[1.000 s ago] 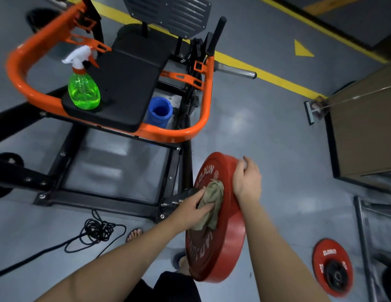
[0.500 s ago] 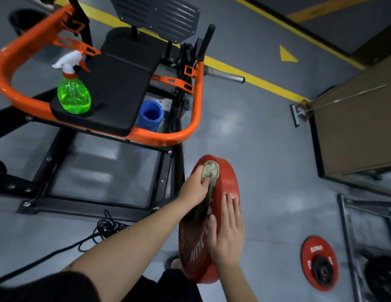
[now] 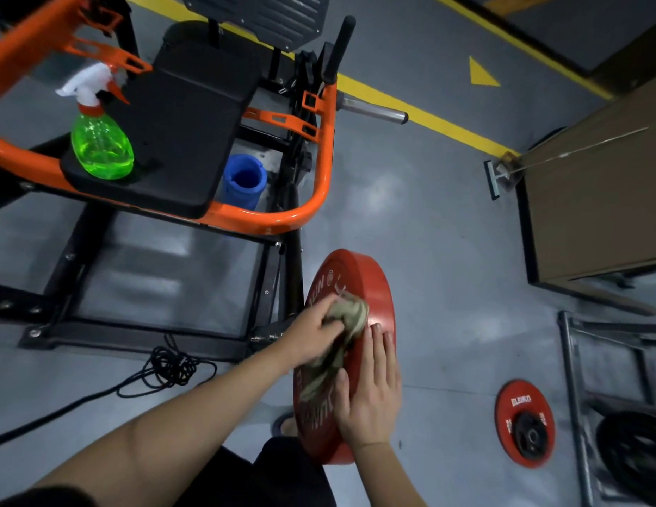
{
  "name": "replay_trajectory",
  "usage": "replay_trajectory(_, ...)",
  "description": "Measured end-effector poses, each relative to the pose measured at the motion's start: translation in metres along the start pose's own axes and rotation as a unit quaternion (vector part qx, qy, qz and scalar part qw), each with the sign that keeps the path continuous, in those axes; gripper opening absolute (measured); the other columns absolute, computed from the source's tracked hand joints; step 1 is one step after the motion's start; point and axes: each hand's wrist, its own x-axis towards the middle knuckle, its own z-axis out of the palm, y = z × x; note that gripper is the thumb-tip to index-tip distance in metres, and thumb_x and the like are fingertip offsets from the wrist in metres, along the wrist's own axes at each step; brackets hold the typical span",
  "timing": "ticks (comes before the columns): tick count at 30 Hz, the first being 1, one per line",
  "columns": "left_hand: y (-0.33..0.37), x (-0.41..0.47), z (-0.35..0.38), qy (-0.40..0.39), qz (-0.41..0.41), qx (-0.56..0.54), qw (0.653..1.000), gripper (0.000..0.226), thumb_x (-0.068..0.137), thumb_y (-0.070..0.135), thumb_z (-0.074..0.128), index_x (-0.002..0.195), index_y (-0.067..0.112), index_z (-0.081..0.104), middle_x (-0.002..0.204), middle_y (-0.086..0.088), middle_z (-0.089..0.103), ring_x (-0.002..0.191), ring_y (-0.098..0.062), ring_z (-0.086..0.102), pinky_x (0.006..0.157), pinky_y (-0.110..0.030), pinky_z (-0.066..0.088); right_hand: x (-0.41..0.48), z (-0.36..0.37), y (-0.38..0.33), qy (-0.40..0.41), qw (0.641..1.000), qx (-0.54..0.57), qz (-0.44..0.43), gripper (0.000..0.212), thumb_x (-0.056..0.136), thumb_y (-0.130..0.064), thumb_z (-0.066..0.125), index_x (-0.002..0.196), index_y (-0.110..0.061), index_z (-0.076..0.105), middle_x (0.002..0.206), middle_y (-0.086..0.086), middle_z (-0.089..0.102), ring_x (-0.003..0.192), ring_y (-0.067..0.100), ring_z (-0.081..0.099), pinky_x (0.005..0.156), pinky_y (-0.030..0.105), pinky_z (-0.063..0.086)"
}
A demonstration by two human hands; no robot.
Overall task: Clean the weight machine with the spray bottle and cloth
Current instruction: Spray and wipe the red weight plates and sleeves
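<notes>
The left hand has its fingers curled over a bunched beige-olive cloth and presses it against the lettered face of a large red rubber weight plate that stands on its edge on the grey floor. A loose tail of the cloth hangs down the plate's face below this hand. Just to the right of it and nearer the person, the right hand lies flat on the plate's broad rim. Its fingers are straight and close together, its thumb rests on the face side, and it grips nothing. Well beyond the left hand and off to its left, a translucent green plastic spray bottle with a white trigger head and orange collar stands upright on the near corner of the black padded seat of the weight machine. The orange tubular frame of the weight machine curves around that seat, between the bottle and the hands. A blue plastic cylinder sits beyond the left hand, beside the seat and inside the frame. A coiled black cable lies on the floor to the left of the left forearm. Out to the right of the right hand, well apart from it, a small red plate with a black hub lies flat on the floor.
</notes>
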Motion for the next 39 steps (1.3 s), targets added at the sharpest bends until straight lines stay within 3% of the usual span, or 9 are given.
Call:
replay_trajectory(3, 0.018, 0.037, -0.007, 0.086, -0.023, -0.044, 0.995, 0.033, 0.096, 0.014, 0.054, 0.127, 0.025, 0.057, 0.120, 0.004, 0.067, 0.114, -0.009, 0.060, 0.101, -0.025, 0.041, -0.003, 0.000, 0.002, -0.004, 1.000, -0.012, -0.006, 0.066, 0.099, -0.037, 0.042, 0.154, -0.002, 0.036, 0.164, 0.009, 0.032, 0.153, 0.032, 0.026, 0.110, 0.058, 0.041)
replay_trajectory(9, 0.004, 0.014, 0.004, -0.051, 0.012, 0.093, 0.994, 0.061, 0.095, 0.018, 0.044, 0.153, 0.026, 0.026, 0.159, 0.007, 0.028, 0.149, -0.008, 0.025, 0.120, -0.027, 0.021, 0.006, -0.001, 0.004, -0.010, 1.000, -0.003, -0.006, 0.066, 0.100, -0.040, 0.042, 0.154, -0.004, 0.037, 0.164, 0.008, 0.032, 0.154, 0.029, 0.025, 0.110, 0.057, 0.041)
replay_trajectory(12, -0.010, 0.003, 0.002, -0.060, -0.004, 0.106, 0.993, 0.054, 0.093, 0.022, 0.046, 0.146, 0.015, 0.037, 0.151, -0.005, 0.043, 0.141, -0.023, 0.040, 0.108, -0.024, 0.030, 0.026, -0.004, 0.003, -0.023, 1.000, 0.004, 0.000, 0.065, 0.101, -0.042, 0.042, 0.155, -0.007, 0.038, 0.164, 0.006, 0.033, 0.154, 0.025, 0.024, 0.115, 0.052, 0.038)
replay_trajectory(18, 0.003, 0.015, -0.013, -0.038, -0.007, 0.060, 0.997, 0.065, 0.094, -0.006, 0.052, 0.152, 0.019, 0.037, 0.141, 0.010, 0.044, 0.130, -0.003, 0.043, 0.093, 0.002, 0.028, 0.104, -0.008, 0.008, -0.131, 0.990, 0.005, 0.045, 0.061, 0.102, -0.050, 0.034, 0.155, -0.021, 0.041, 0.164, -0.005, 0.032, 0.154, 0.010, 0.019, 0.120, 0.035, 0.028)
replay_trajectory(21, -0.004, 0.007, -0.010, -0.034, 0.022, 0.087, 0.995, 0.063, 0.091, 0.003, 0.060, 0.149, 0.018, 0.040, 0.137, 0.012, 0.049, 0.127, 0.000, 0.046, 0.094, 0.003, 0.028, 0.161, -0.002, 0.003, -0.185, 0.970, 0.080, 0.135, 0.046, 0.108, -0.043, 0.035, 0.137, -0.019, 0.061, 0.146, 0.005, 0.057, 0.141, 0.023, 0.045, 0.108, 0.038, 0.038)
replay_trajectory(25, -0.017, -0.009, -0.010, -0.051, 0.035, 0.156, 0.986, 0.058, 0.091, 0.010, 0.060, 0.145, 0.018, 0.040, 0.138, 0.005, 0.049, 0.126, -0.013, 0.050, 0.097, -0.009, 0.035, 0.211, -0.002, 0.006, -0.031, 0.946, 0.180, 0.267, 0.045, 0.108, -0.042, 0.036, 0.113, -0.012, 0.068, 0.116, 0.015, 0.071, 0.112, 0.036, 0.061, 0.086, 0.038, 0.042)
replay_trajectory(31, -0.032, -0.033, -0.009, -0.056, 0.068, 0.205, 0.975, 0.055, 0.093, 0.011, 0.058, 0.146, 0.014, 0.046, 0.144, -0.006, 0.053, 0.130, -0.022, 0.053, 0.104, -0.023, 0.040, 0.133, -0.014, 0.016, -0.130, 0.959, 0.159, 0.197, 0.049, 0.109, -0.045, 0.036, 0.140, -0.016, 0.059, 0.147, 0.007, 0.056, 0.137, 0.026, 0.049, 0.111, 0.036, 0.037)
replay_trajectory(35, -0.028, -0.052, 0.011, -0.056, 0.066, 0.193, 0.977, 0.046, 0.094, 0.012, 0.052, 0.140, 0.011, 0.045, 0.142, -0.009, 0.054, 0.129, -0.025, 0.052, 0.097, -0.019, 0.036, 0.073, -0.016, 0.009, -0.044, 0.959, 0.170, 0.223, 0.054, 0.107, -0.050, 0.029, 0.157, -0.029, 0.035, 0.157, -0.009, 0.044, 0.142, 0.016, 0.044, 0.114, 0.036, 0.037)
replay_trajectory(39, -0.012, -0.031, 0.019, 0.004, 0.078, 0.151, 0.985, 0.051, 0.091, 0.005, 0.046, 0.141, 0.005, 0.042, 0.141, -0.014, 0.052, 0.131, -0.026, 0.050, 0.110, -0.030, 0.038, 0.069, -0.015, -0.004, -0.001, 0.959, 0.136, 0.249, 0.061, 0.101, -0.054, 0.024, 0.155, -0.031, 0.040, 0.154, -0.007, 0.050, 0.136, 0.022, 0.051, 0.106, 0.035, 0.042)
